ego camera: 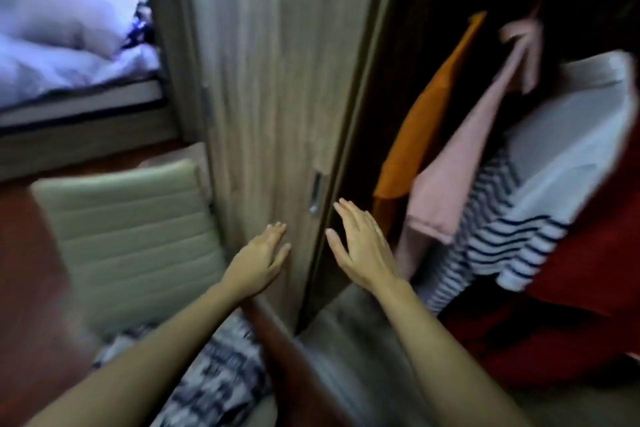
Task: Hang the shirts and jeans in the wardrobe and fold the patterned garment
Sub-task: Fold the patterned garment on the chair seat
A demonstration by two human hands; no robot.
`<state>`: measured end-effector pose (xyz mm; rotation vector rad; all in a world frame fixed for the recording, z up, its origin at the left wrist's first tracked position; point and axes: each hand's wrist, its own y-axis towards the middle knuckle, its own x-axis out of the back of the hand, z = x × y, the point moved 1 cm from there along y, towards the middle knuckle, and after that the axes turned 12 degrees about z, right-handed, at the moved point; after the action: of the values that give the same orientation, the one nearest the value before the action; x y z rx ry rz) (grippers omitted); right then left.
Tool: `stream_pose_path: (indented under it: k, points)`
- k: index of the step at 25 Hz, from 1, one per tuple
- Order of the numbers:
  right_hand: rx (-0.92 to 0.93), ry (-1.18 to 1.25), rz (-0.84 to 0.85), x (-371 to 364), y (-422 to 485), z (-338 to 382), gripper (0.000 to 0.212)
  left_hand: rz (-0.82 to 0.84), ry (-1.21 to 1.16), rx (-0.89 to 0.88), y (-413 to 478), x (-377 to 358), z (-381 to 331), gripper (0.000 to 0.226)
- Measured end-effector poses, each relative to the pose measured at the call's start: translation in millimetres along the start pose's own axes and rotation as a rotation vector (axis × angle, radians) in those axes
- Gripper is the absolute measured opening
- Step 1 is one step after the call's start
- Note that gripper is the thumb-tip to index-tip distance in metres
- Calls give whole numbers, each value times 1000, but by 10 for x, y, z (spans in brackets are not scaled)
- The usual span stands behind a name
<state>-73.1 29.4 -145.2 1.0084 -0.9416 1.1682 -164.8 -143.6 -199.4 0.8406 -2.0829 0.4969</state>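
1. As I look down from the head camera, both my arms reach forward to the wardrobe door, a pale wood-grain panel standing in the middle of the view.
2. My left hand is open, its fingers straight and together, laid against the lower face of the door.
3. My right hand is open too, fingers straight and thumb spread, at the door's right edge just below the metal handle. I cannot tell whether it touches the edge.
4. Neither hand holds anything.
5. To the right of the door the wardrobe is open and dark, and clothes hang inside it: an orange garment nearest the door, then a pink garment, a navy-and-white striped top, a white shirt and a red garment at the far right.
6. The patterned garment, black and white, lies crumpled low in the view, partly under my left forearm and near the foot of the door. The blur hides what it lies on.
7. A pale padded chair back stands left of the door, beside my left hand.
8. A bed with rumpled light bedding fills the upper left.
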Motion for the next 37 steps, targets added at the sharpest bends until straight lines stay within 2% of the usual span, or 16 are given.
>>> stream_pose_path:
  k: [4,8,9,12,14,15,19,26,29,31,35,37]
  points:
    - [3,52,343,-1303,-14,432,88,168,8,237,-750,-384,1163,56]
    - [-51,151,621,-2518,-339,876,103,283,6,436,-1551,-743,2158,55]
    - [-57,151,681,-2754,-451,976,102,309,18,467,-1696,-835,2373,55]
    - [-70,119,803,-3274,-707,1224,80,449,74,489,-1994,-1065,2847,55]
    - [-69,144,858,-3626,-792,1407,86,519,89,483,-2113,-1236,3156,55]
    - [-59,148,877,-3793,-833,1486,88,534,92,483,-2167,-1314,3277,55]
    - [-60,186,946,-4396,-961,1764,61,631,132,460,-2365,-1614,3685,56]
    - [-67,122,996,-5308,-831,2055,65,675,361,469,-2196,-1866,4467,54]
    - [-95,68,984,-5592,-791,2112,72,663,496,364,-2106,-2085,4758,55]
    - [-98,-21,949,-5709,-759,2139,74,575,547,267,-2100,-2174,4923,57]
    - [6,-85,934,-5581,-618,2114,67,458,681,39,-2159,-2083,4922,27]
    - [52,-54,900,-5321,-504,2002,64,452,664,0,-2150,-1925,4765,25]
